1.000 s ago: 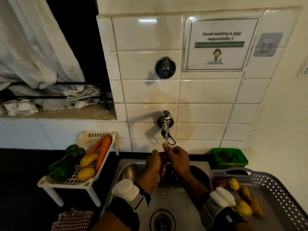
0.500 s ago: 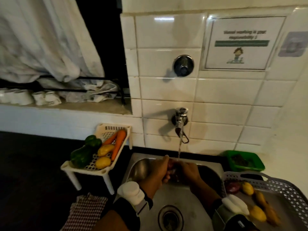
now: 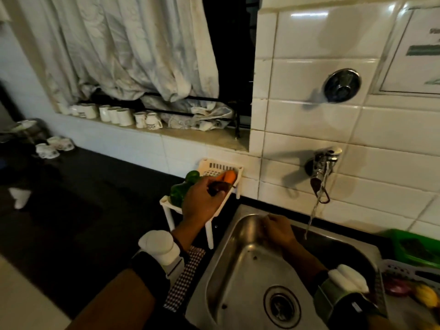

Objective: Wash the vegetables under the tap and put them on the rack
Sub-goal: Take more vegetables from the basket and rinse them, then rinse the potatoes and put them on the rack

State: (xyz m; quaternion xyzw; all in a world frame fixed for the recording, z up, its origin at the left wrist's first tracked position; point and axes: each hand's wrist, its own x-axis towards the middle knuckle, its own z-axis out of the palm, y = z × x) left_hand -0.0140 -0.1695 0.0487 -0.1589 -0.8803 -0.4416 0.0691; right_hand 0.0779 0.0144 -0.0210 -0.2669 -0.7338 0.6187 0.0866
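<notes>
A dark vegetable point(image 3: 217, 186) is gripped by the left hand point(image 3: 202, 201) over the rack point(image 3: 220, 166), beside a carrot point(image 3: 229, 176); its axis is unclear; the right hand point(image 3: 277, 231) hangs loosely curled over the sink point(image 3: 240, 270)

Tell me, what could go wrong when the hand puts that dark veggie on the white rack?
The rack already looks crowded with a carrot and green peppers, so the dark vegetable held by the left hand might roll off onto the counter. The tap is running with nothing under it, so water may be wasted. The right hand hangs over the sink and may drip.
</notes>
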